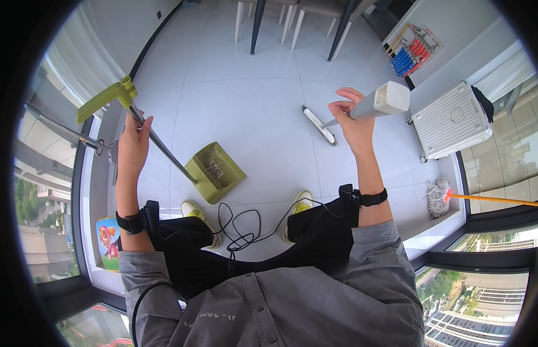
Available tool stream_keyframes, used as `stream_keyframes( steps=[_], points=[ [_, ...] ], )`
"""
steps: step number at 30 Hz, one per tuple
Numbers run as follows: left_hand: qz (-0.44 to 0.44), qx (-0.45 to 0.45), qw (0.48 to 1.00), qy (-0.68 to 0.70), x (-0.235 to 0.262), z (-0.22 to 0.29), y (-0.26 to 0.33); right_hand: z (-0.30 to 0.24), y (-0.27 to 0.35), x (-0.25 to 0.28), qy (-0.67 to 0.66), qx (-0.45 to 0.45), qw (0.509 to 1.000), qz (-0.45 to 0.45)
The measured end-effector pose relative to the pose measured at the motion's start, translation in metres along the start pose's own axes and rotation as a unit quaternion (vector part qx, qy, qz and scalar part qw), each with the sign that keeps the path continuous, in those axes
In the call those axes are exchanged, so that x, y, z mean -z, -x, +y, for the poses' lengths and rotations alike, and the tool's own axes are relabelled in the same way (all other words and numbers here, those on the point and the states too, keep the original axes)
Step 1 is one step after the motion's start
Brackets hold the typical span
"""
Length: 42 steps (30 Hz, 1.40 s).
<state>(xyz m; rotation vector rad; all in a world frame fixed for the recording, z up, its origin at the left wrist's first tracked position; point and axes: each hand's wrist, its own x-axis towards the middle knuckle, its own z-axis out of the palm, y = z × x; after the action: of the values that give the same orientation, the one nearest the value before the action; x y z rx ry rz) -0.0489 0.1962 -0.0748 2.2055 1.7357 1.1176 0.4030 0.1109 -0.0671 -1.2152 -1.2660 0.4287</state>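
Observation:
My left hand (134,140) is wrapped round the metal pole of a long-handled dustpan, just below its green top grip. The green dustpan (229,182) rests on the floor in front of my left foot, with comb teeth along one side and some greyish debris inside. In my right hand (354,118) is the pale handle of a squeegee broom (390,99), its thick square end pointing up toward me. The broom's narrow white head (319,125) with a dark edge is down on the floor, right of centre and apart from the dustpan.
Loops of black cable (244,234) hang between my shoes. A white suitcase (452,121) and a mop (438,198) with an orange handle stand at the right. Chairs (321,8) and dark table legs are at the far side. A metal rack (60,122) stands left.

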Motion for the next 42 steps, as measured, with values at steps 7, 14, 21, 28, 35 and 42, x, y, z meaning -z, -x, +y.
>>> stream_keyframes(
  steps=[7,14,21,28,35,42],
  points=[
    [0.005,-0.004,1.000,0.007,0.001,0.002,0.000,-0.003,-0.001,0.000,0.002,0.004,1.000,-0.004],
    [-0.003,0.004,1.000,0.004,0.001,0.003,0.001,-0.003,0.002,-0.003,0.002,-0.002,1.000,-0.003],
    [0.005,0.003,1.000,0.005,0.001,0.002,0.001,0.004,0.000,-0.002,0.025,0.012,1.000,0.012],
    [0.006,0.000,1.000,0.011,0.000,0.002,0.000,0.004,0.000,-0.002,0.043,0.016,0.999,0.011],
    [-0.012,0.015,1.000,0.005,0.002,0.001,0.000,0.002,0.001,-0.002,0.054,0.017,0.998,0.008],
    [-0.002,0.009,1.000,0.011,0.001,0.003,0.000,0.001,0.002,0.001,0.074,-0.011,0.997,-0.005]
  ],
)
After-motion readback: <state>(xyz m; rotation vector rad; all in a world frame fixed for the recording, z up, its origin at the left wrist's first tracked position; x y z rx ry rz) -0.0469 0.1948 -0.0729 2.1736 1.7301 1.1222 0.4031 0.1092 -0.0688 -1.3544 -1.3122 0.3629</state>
